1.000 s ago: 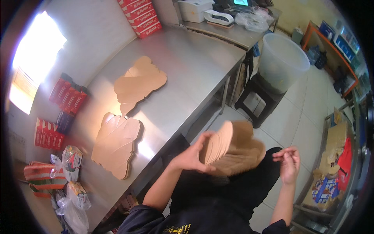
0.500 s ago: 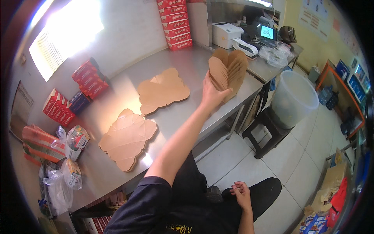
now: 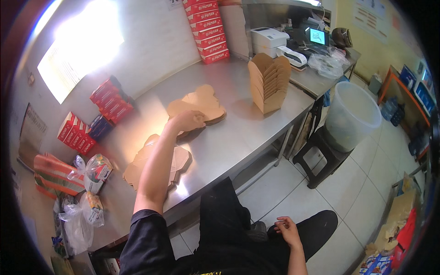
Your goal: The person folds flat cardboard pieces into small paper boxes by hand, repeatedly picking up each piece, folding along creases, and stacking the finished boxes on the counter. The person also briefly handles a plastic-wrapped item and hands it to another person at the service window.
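Left hand on the far stack of flat cardboard blanks; folded boxes now standing on the steel table.

The table (image 3: 238, 137) bears the nested brown folded boxes (image 3: 269, 82) at its far right, released since half a second ago, when the left hand (image 3: 188, 120) held them aloft. That hand has drawn back nearer, its grip loosely curled on the far blank stack (image 3: 201, 103), clasping nothing. A second blank stack (image 3: 156, 160) lies nearer left. The right hand (image 3: 286, 228) rests half-curled, empty, over the lap.

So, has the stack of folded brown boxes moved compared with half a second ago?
Yes. The stack of folded brown boxes left the left hand and now stands alone on the steel table, near its far end by the white printer.
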Tool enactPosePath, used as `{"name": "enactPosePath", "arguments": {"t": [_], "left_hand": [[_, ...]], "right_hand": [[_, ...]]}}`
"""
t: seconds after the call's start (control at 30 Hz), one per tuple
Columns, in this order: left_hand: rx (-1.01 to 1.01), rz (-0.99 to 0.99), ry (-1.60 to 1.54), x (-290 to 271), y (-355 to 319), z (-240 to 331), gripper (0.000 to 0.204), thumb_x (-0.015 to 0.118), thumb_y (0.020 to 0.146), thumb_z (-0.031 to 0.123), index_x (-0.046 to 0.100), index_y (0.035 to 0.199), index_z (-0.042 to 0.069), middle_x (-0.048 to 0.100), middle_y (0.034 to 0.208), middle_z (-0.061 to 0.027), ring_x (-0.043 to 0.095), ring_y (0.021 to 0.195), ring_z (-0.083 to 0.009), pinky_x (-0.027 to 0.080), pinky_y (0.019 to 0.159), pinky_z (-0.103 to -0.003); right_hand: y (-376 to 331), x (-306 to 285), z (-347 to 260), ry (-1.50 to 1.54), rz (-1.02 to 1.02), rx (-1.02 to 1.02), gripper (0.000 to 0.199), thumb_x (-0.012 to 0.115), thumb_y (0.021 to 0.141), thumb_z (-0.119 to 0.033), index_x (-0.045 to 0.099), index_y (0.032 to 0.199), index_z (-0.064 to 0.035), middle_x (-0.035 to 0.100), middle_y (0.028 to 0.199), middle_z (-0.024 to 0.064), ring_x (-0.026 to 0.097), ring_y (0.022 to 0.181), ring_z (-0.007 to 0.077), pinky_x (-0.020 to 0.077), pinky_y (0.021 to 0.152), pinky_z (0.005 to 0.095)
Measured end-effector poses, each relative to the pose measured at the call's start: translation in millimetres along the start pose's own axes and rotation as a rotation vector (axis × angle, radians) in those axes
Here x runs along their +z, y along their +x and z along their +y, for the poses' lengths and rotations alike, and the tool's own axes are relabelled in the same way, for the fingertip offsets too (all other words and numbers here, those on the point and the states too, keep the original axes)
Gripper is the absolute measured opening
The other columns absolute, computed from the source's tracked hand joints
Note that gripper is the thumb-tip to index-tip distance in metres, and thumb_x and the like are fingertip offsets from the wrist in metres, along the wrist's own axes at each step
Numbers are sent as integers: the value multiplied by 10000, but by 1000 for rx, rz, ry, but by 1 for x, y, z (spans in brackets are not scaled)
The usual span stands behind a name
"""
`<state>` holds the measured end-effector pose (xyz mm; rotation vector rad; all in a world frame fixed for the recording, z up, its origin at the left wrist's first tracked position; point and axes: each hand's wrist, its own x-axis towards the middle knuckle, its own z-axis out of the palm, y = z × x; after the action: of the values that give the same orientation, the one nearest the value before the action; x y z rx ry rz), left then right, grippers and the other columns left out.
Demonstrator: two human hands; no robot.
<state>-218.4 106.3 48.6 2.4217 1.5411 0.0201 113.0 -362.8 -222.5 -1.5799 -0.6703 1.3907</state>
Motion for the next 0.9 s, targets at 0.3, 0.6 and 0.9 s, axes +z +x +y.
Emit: {"name": "enactPosePath", "arguments": {"t": [0.3, 0.6, 0.9], "left_hand": [[53, 447, -112, -20, -12, 2, 360, 839, 846, 380, 808, 936, 32, 769, 901, -183, 732, 865, -348, 564, 813, -429], [90, 235, -48, 15, -6, 1, 366, 871, 800, 412, 816, 983, 99, 790, 873, -116, 759, 863, -268, 581, 796, -394], [83, 65, -69, 8, -4, 2, 589, 894, 766, 435, 740, 1247, 131, 770, 1156, -125, 725, 1060, -272, 542, 963, -392]], "right_hand": [[0, 0, -7, 28, -19, 26, 295, 684, 1015, -127, 619, 1286, -30, 727, 1057, 104, 720, 932, 191, 579, 799, 316], [-9, -2, -1, 38, 6, 29, 287, 689, 1016, -143, 630, 1274, -34, 731, 1058, 96, 717, 926, 179, 567, 788, 315], [-7, -2, 0, 15, -21, 33, 283, 677, 1007, -120, 632, 1273, -35, 741, 1076, 87, 719, 942, 174, 558, 803, 310]]}}
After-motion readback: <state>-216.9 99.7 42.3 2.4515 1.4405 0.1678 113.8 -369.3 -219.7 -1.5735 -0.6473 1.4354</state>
